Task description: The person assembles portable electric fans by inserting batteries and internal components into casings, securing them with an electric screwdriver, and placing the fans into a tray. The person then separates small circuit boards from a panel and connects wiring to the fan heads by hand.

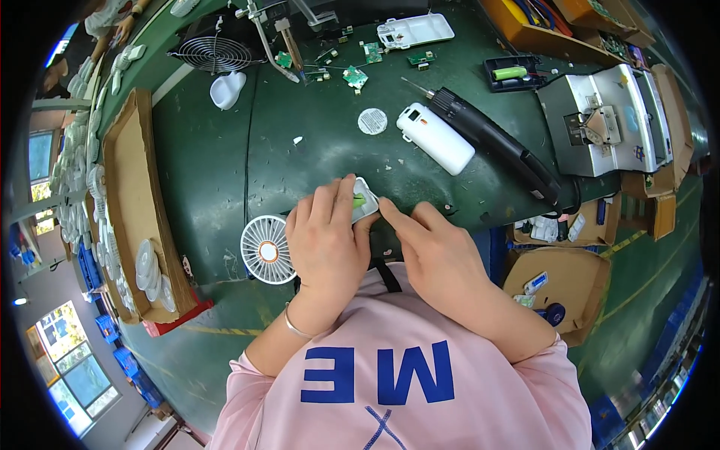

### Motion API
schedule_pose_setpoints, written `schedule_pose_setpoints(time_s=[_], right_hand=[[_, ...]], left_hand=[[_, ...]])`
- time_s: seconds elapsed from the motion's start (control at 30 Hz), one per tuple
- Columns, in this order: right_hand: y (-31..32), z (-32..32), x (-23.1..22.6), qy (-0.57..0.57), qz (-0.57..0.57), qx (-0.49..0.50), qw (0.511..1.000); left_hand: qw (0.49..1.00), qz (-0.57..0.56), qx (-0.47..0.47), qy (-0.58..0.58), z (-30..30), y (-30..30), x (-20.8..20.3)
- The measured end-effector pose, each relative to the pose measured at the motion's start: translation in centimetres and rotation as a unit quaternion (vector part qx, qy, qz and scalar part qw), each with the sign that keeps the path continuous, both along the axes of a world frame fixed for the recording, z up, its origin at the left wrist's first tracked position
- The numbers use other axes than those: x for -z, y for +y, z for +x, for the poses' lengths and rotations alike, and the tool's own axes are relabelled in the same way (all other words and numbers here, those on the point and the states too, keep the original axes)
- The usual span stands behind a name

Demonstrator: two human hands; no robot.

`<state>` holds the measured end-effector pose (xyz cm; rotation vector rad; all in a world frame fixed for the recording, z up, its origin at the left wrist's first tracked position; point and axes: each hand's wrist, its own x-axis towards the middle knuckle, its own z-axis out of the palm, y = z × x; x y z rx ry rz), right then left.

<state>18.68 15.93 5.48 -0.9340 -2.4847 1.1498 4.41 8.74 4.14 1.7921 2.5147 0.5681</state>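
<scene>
At the near table edge, my left hand (324, 236) is closed over a white handheld fan, its round grille head (268, 250) showing at the left. Beyond the fingers, the fan's open white handle (366, 196) comes into sight with a green piece, probably a battery, inside. My right hand (439, 244) is closed at the handle's other side, index fingertip against its end corner. The part of the handle under my left hand is hidden. Farther off lie a white handle-shaped casing (436, 139) and a black electric screwdriver (495, 142), side by side.
Small green circuit boards (355, 77) lie at the back near a soldering stand (289, 49) and a black fan guard (215, 54). A grey metal fixture (604, 124) stands at the right. A cardboard tray (131, 180) flanks the left; another cardboard box (562, 277) sits below right.
</scene>
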Motion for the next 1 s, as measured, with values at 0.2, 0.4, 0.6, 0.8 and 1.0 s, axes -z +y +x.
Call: schedule_pose_setpoints(time_s=[0.2,0.4,0.6,0.8,1.0], right_hand=[[0.2,-0.7,0.7,0.016,0.003,0.012,1.0],[0.5,0.1,0.0,0.011,0.008,-0.006,1.0],[3.1,0.8,-0.3,0.062,0.061,0.06,0.994],[5.5,-1.5,-0.7,0.092,0.276,0.143,0.946],[0.2,-1.5,0.6,0.131,0.044,0.077,0.987]], left_hand=[[1.0,0.0,0.002,0.021,0.2,0.0,-0.2],[1.0,0.002,0.001,0.014,0.1,0.0,0.0],[1.0,0.0,-0.011,0.016,0.6,-0.1,-0.3],[0.998,0.063,0.005,-0.029,0.4,-1.1,-0.3],[0.994,0.096,0.018,-0.044,1.1,-1.9,-0.3]])
